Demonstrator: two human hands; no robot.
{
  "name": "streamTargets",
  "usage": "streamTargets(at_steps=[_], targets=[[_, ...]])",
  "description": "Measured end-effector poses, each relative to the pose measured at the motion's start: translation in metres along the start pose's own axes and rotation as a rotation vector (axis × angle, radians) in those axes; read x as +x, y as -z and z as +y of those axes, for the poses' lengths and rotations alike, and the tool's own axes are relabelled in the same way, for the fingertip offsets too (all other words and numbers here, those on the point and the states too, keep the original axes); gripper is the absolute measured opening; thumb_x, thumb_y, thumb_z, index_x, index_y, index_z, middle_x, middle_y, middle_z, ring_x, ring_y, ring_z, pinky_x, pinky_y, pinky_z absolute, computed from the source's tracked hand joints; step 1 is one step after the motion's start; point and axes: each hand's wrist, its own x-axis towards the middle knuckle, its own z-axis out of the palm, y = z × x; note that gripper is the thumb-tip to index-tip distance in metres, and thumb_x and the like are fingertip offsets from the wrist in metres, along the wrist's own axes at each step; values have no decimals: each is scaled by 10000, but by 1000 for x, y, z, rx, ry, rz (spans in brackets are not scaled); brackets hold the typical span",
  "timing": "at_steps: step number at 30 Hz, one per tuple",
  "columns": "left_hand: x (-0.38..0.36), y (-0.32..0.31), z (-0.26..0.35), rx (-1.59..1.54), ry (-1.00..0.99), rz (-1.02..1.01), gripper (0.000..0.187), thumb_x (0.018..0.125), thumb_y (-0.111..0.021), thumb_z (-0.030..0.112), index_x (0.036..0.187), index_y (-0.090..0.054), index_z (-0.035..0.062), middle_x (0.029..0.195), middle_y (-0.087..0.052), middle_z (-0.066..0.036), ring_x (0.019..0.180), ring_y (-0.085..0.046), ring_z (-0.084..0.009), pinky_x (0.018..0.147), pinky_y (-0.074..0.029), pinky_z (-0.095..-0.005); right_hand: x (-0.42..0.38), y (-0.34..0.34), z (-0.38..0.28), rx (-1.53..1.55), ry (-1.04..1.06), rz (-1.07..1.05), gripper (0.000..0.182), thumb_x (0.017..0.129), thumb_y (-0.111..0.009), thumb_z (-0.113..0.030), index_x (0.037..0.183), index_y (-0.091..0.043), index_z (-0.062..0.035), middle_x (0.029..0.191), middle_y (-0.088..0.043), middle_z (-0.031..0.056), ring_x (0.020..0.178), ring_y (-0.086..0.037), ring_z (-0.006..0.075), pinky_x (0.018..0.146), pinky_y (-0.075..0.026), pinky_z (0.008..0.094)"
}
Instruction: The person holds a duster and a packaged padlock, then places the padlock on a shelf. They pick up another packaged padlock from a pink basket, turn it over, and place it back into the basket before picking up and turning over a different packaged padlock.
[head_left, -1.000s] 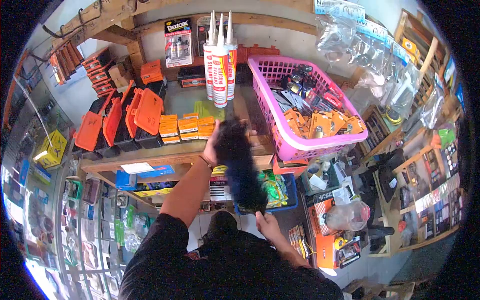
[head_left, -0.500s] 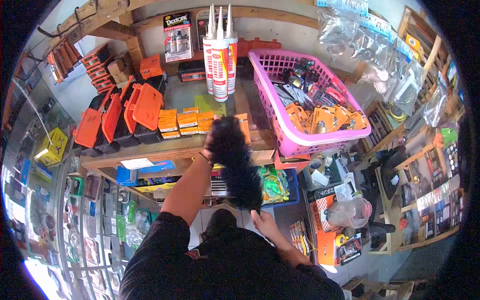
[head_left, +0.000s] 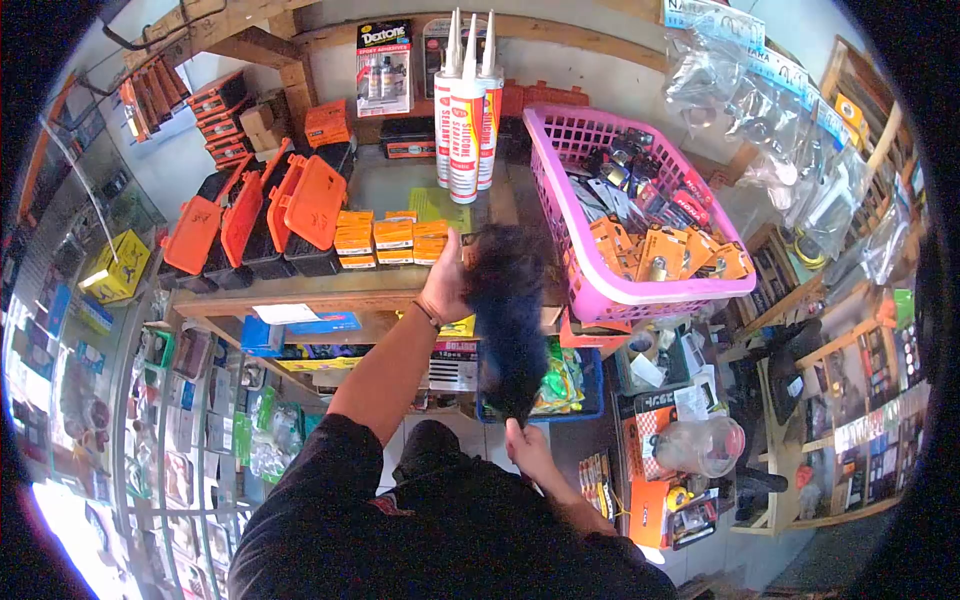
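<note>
A fluffy black duster (head_left: 510, 310), blurred by motion, stands nearly upright in front of the shelf. My right hand (head_left: 533, 452) is closed round its lower end. Behind the duster's upper left side is my left hand (head_left: 443, 283), thumb up and fingers mostly covered. Whatever it grips is hidden, though a small brownish-orange patch shows beside the thumb. Small orange boxes (head_left: 394, 240) are stacked just left of that hand. Beyond them stand silicone sealant tubes (head_left: 464, 150), upright with white nozzles.
A pink basket (head_left: 640, 292) of packaged hardware sits on the shelf's right. Black cases with orange lids (head_left: 308, 202) line the left. Below is a blue bin (head_left: 590, 412) of green packets. A clear jar (head_left: 700, 446) lies lower right; glass shelving (head_left: 200, 440) rises at left.
The view has shifted slightly, so the shelf appears farther right. The duster has swung slightly and uncovers more of my left hand. An orange box seen right of the duster is now hidden.
</note>
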Motion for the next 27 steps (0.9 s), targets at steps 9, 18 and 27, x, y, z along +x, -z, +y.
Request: streamTargets(at_steps=[9, 18, 27], targets=[[2, 9, -1, 7, -4, -135, 829, 743, -259, 723, 1305, -311, 116, 1206, -476, -148, 1069, -483, -314, 895, -371, -494, -2, 2, 3, -132, 54, 5, 542, 845, -458, -439, 576, -523, 27, 508, -518, 148, 483, -508, 285, 523, -409, 379], [1, -13, -4, 98, -49, 5, 790, 776, -248, 685, 1298, -315, 94, 1285, -387, -166, 1155, -399, -354, 971, -283, -516, -1, -3, 6, -53, 190, -18, 484, 888, -430, -388, 519, -426, -76, 459, -422, -4, 399, -391, 93, 394, -309, 264], [0, -2, 0, 330, -56, -33, 700, 771, -301, 685, 1190, -463, 149, 1089, -561, -92, 912, -567, -249, 789, -443, -442, 6, -4, 24, -347, 382, 94, 497, 896, -410, -388, 515, -445, -70, 440, -422, 10, 373, -407, 109, 379, -335, 259]])
